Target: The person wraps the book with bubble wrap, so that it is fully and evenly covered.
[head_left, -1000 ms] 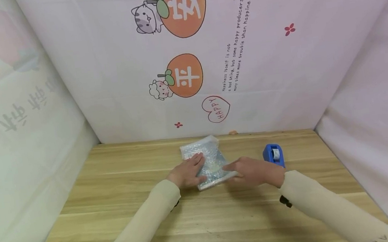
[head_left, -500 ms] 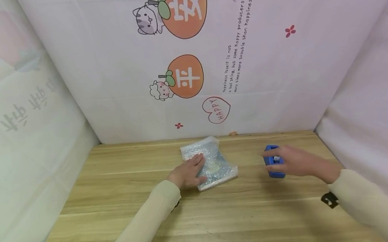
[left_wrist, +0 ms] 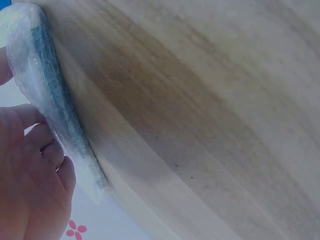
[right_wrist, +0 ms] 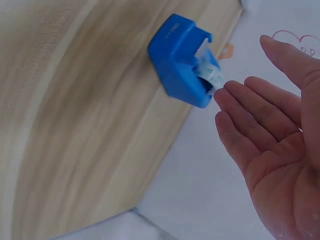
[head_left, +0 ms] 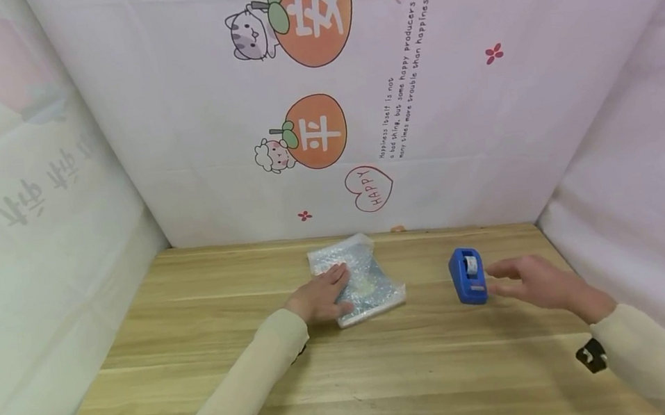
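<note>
A flat, bluish package in bubble wrap point(head_left: 371, 286) lies near the back middle of the table. My left hand point(head_left: 321, 295) rests on its left part with the fingers extended; the left wrist view shows the package's dark side edge point(left_wrist: 55, 85) beyond the fingers. To the right stands a blue tape dispenser point(head_left: 470, 280) with a roll of tape point(head_left: 471, 264) in it. Just right of the dispenser is my right hand point(head_left: 534, 280), fingers loosely stretched toward it. In the right wrist view the palm point(right_wrist: 280, 165) shows and holds nothing, thumb apart from the fingers.
The wooden table point(head_left: 356, 386) meets a white printed cloth backdrop point(head_left: 205, 147) just behind the package. Cloth walls also rise at the left point(head_left: 63, 271) and right point(head_left: 635, 160) sides, the right one close to my right hand.
My right hand has left the package's right edge, passed over the tape dispenser and moved to its right side. The left hand has stayed on the package.
</note>
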The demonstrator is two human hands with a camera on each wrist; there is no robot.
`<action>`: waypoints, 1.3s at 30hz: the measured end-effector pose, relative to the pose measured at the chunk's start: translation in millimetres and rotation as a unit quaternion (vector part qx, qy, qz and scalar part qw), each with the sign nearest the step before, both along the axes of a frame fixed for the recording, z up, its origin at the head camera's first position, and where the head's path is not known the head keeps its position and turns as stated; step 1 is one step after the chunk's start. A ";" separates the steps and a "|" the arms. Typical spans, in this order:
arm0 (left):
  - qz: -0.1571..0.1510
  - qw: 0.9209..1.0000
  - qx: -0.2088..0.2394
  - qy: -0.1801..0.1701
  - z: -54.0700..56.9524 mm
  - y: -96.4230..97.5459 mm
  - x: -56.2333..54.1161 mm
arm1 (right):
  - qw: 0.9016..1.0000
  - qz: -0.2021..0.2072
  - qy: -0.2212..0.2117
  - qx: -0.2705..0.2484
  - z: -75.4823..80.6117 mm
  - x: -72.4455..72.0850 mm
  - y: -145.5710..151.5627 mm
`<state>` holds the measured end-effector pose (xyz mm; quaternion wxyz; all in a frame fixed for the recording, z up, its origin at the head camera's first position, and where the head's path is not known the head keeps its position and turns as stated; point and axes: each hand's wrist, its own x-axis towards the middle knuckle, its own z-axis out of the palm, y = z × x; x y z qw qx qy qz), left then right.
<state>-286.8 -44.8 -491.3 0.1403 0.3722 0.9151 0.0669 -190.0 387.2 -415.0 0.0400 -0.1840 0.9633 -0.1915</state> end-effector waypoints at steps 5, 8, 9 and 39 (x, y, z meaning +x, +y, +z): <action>0.000 1.000 0.007 -0.001 3.4 -0.2 1.6 | 0.999 -0.025 -0.013 -0.028 -16.1 -4.1 5.8; -0.004 1.000 0.014 -0.002 5.5 -0.5 2.9 | 0.998 -0.047 -0.019 -0.047 -26.7 -8.4 9.3; -0.005 1.000 0.015 -0.002 5.7 -0.6 2.8 | 0.997 -0.052 -0.020 -0.051 -29.8 -9.8 10.3; -0.001 1.000 0.018 -0.012 5.7 -1.4 0.9 | 0.974 -0.181 -0.091 -0.103 -68.6 -24.3 9.7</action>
